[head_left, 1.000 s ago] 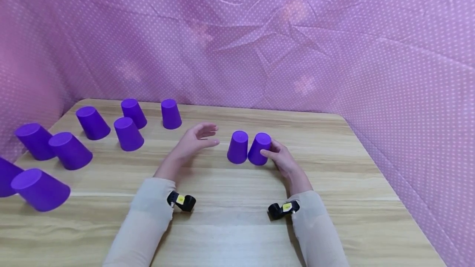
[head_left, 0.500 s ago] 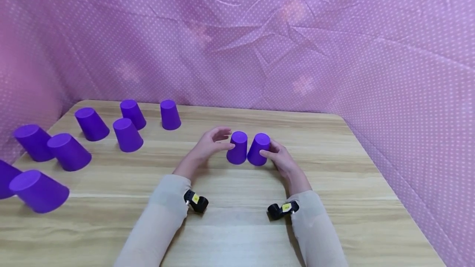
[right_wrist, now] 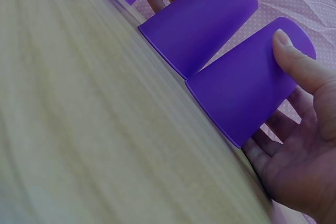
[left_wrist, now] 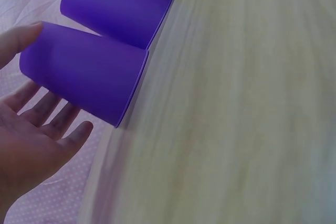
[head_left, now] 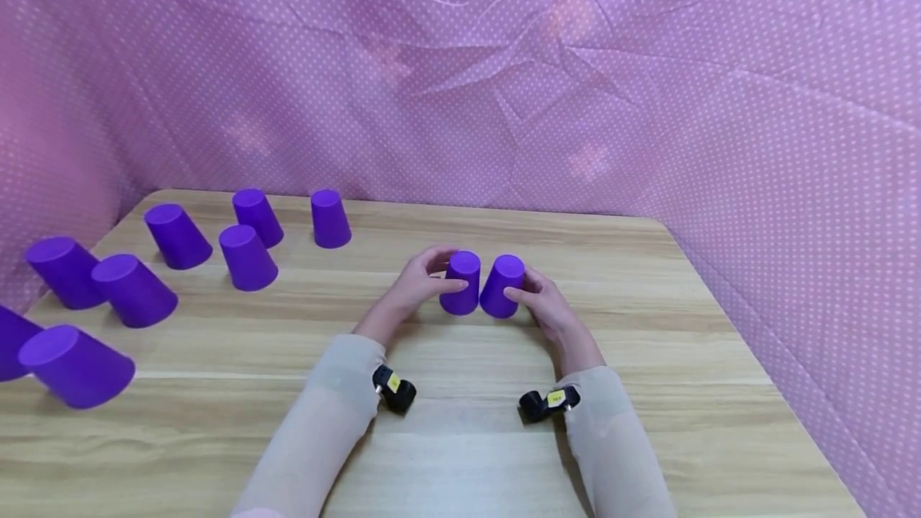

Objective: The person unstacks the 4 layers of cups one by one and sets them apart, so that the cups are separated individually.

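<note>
Two purple cups stand upside down, side by side, in the middle of the desk [head_left: 647, 326]. The left hand [head_left: 417, 284] curls its fingers round the left cup [head_left: 462, 283]. The right hand [head_left: 547, 304] curls its fingers round the right cup [head_left: 502, 286]. Both cups look gripped; the next move calls for steady lifting or sliding, so neither tips.

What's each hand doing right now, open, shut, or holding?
Left hand: fingers curled round the left purple cup, holding it.
Right hand: thumb and fingers round the right purple cup, holding it.
</note>
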{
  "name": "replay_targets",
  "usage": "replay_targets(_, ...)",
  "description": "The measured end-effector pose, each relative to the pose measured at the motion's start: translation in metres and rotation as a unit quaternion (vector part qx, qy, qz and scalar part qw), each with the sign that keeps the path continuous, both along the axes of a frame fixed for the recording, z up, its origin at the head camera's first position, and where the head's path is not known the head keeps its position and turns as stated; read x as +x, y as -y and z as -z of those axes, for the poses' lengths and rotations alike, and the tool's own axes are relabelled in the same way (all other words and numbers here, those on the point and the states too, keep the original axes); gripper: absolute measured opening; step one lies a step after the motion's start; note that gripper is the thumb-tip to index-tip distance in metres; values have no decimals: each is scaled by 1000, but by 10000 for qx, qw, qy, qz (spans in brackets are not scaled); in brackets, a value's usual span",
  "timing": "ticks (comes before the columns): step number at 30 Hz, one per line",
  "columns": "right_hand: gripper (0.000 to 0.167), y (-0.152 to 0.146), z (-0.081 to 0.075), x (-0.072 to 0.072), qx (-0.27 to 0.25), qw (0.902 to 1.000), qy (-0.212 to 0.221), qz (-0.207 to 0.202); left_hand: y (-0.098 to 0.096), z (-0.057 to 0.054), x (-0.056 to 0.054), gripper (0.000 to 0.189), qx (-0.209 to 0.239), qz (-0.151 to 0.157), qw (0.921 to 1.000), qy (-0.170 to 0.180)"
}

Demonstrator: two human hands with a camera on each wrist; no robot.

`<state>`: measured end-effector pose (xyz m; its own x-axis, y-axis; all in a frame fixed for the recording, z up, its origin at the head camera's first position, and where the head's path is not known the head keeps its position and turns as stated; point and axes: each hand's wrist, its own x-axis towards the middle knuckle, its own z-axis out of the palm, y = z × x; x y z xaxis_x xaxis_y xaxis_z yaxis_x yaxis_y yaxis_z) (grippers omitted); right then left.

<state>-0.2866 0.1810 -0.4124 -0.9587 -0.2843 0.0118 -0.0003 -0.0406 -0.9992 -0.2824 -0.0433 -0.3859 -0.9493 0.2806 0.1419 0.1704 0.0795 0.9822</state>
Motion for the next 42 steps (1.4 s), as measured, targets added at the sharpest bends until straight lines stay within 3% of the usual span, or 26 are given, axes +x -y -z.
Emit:
replay_targets(16, 54, 2, -1, -1, 96, 9999, 129, 51, -4, 4, 0, 54, 22, -243, 9994, 252)
replay_targets(26, 54, 1, -2, 0, 69, 9999, 86, 33, 3, 3, 0, 53, 89, -349, 9992, 150)
replay_targets(32, 54, 2, -2, -1, 85, 9999, 87, 35, 9, -2, 2, 54, -23, -403, 9990, 189)
replay_targets(36, 54, 1, -3, 0, 86, 9999, 103, 9, 13, -18, 14, 54, -62, -398, 9989, 224)
replay_targets(39, 55, 1, -3, 0, 83, 9999, 79, -14, 18, -21, 16, 54, -69, -398, 9991, 153)
replay_targets(42, 57, 1, -2, 0, 75, 10000, 29, -30, 26, -16, 13, 56, -114, -459, 9988, 96)
